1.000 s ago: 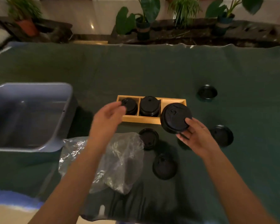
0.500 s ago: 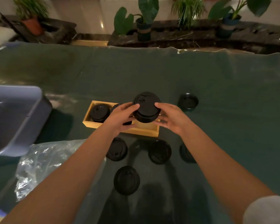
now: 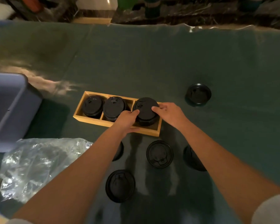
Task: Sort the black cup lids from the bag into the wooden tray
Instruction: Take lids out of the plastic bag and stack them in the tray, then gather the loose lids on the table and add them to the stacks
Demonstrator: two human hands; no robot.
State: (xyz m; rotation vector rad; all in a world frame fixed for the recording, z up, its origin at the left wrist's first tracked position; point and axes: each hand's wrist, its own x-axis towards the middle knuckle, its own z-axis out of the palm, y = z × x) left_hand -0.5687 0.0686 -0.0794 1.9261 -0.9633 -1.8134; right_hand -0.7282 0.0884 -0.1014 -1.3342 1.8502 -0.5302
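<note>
A wooden tray [image 3: 94,121] with three compartments lies mid-table. Stacks of black lids fill its left [image 3: 92,106] and middle [image 3: 113,107] compartments. A third lid stack [image 3: 145,109] sits in the right compartment, held from both sides: my left hand [image 3: 126,119] on its left edge, my right hand [image 3: 169,114] on its right edge. Loose black lids lie on the green cloth in front of the tray [image 3: 159,154] [image 3: 120,185] [image 3: 193,159], one partly hidden under my left arm [image 3: 119,151], and one at the right [image 3: 198,94]. The clear plastic bag [image 3: 34,165] lies crumpled at the lower left.
A grey-blue plastic bin [image 3: 8,109] stands at the left edge. The green cloth [image 3: 152,62] covers the table. Potted plants and a dark ledge [image 3: 168,12] run beyond the far edge.
Both hands have lowered the lid stack from above the tray into its right compartment. The camera has tilted down and closer.
</note>
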